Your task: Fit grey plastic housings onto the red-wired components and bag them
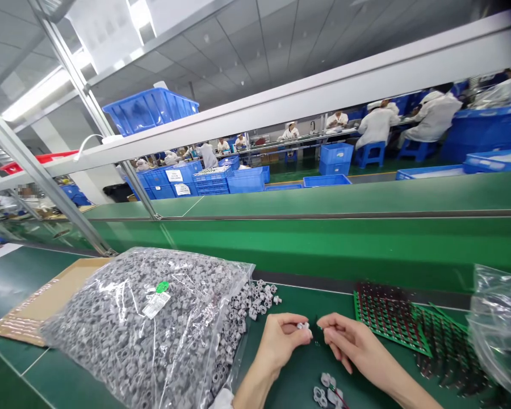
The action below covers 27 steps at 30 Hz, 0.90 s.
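Observation:
My left hand pinches a small grey plastic fitting between thumb and fingertips. Just to its right, my right hand has thumb and forefinger pressed together; a tiny dark or greenish bit seems to show at the tips, too small to name. Below both hands, several grey fittings lie on the green bench, with a thin red wire among them. To the left of my left hand, a big clear plastic bag full of grey fittings lies open, and loose fittings spill from its mouth.
Right of my right hand lie green circuit board panels with dark red wires, beside a clear plastic bag. A cardboard sheet lies at the left. A green conveyor belt runs behind; a blue bin stands on the shelf. Several co-workers sit beyond.

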Each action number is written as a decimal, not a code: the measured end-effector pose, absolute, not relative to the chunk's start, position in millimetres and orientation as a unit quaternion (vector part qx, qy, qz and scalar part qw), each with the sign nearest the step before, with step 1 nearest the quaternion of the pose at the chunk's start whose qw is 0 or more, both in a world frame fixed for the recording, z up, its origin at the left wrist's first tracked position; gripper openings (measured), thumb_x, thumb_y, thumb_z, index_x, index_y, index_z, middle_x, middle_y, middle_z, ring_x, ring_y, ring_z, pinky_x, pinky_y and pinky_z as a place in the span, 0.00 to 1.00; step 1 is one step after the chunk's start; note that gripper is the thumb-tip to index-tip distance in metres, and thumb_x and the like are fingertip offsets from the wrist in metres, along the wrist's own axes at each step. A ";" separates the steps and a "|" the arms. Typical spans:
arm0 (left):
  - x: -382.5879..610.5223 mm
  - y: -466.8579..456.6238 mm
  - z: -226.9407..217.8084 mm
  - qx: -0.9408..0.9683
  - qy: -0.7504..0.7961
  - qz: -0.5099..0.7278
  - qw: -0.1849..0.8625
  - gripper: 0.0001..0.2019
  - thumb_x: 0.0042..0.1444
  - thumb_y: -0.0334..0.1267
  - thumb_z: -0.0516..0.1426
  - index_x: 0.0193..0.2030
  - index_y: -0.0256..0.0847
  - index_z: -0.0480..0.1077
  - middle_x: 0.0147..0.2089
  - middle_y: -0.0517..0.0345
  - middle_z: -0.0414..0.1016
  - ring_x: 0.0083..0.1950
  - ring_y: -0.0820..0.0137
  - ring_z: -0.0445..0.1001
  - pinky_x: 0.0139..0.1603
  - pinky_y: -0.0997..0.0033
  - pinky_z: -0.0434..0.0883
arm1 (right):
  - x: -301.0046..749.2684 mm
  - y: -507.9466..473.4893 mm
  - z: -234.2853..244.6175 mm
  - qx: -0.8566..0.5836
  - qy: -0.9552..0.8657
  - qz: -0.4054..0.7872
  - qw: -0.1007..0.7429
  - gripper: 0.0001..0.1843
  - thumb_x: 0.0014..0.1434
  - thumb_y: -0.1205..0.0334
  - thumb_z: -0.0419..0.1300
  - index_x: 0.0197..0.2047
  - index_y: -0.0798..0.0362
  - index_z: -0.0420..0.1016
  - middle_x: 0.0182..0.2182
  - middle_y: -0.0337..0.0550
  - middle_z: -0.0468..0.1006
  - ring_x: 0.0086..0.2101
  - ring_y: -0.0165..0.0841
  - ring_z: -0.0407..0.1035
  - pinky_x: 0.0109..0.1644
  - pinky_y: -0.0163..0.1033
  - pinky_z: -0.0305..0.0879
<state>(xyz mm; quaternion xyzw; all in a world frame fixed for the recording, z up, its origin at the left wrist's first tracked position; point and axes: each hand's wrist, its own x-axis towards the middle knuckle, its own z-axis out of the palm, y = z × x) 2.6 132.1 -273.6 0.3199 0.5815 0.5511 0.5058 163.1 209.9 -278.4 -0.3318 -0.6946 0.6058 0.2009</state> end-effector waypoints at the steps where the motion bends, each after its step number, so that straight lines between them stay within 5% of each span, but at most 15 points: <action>1: 4.2 131.6 -273.3 0.309 0.569 0.561 0.516 0.40 0.29 0.61 0.69 0.43 0.26 0.75 0.30 0.47 0.77 0.33 0.65 0.78 0.42 0.65 0.74 | 162.7 208.9 -278.9 -0.329 -0.690 0.611 0.204 0.26 0.55 0.35 0.54 0.38 0.52 0.63 0.26 0.35 0.63 0.21 0.25 0.59 0.18 0.30 0.57; 6: 9.9 130.5 -271.9 0.296 0.542 0.585 0.525 0.38 0.29 0.61 0.70 0.39 0.28 0.75 0.27 0.53 0.74 0.25 0.69 0.75 0.31 0.69 0.73 | 162.5 200.8 -272.8 -0.315 -0.695 0.606 0.223 0.19 0.58 0.43 0.55 0.36 0.53 0.65 0.24 0.34 0.63 0.23 0.26 0.58 0.26 0.32 0.56; 18: 15.1 127.3 -272.1 0.389 0.523 0.579 0.490 0.14 0.46 0.37 0.65 0.38 0.30 0.78 0.30 0.57 0.70 0.28 0.73 0.75 0.34 0.74 0.71 | 159.1 193.8 -266.5 -0.286 -0.611 0.702 0.228 0.13 0.51 0.59 0.56 0.37 0.50 0.54 0.19 0.27 0.60 0.20 0.23 0.50 0.20 0.27 0.43; 27: 16.2 126.4 -275.8 0.421 0.529 0.568 0.469 0.10 0.49 0.32 0.60 0.38 0.32 0.79 0.34 0.56 0.69 0.30 0.72 0.76 0.33 0.75 0.71 | 160.0 194.2 -268.8 -0.313 -0.613 0.687 0.233 0.13 0.47 0.61 0.54 0.36 0.49 0.54 0.18 0.27 0.60 0.18 0.22 0.49 0.20 0.27 0.42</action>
